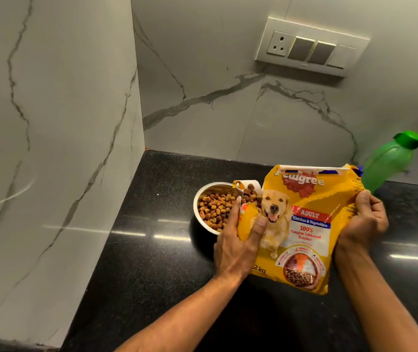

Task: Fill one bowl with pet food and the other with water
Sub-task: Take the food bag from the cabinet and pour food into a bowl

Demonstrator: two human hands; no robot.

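Food bag (302, 224) gripped between left hand (238, 240), right hand (362, 222); bowl (202, 196) behind left.

Yellow bag (304, 224), green bottle (388, 163), seemingly translucent.

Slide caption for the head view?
Both hands tip a yellow pet-food bag over a steel bowl holding kibble; green bottle behind.

I have only one view: the head camera looks forward and down, close over the black counter (152, 262), facing the marble wall corner (138, 97).
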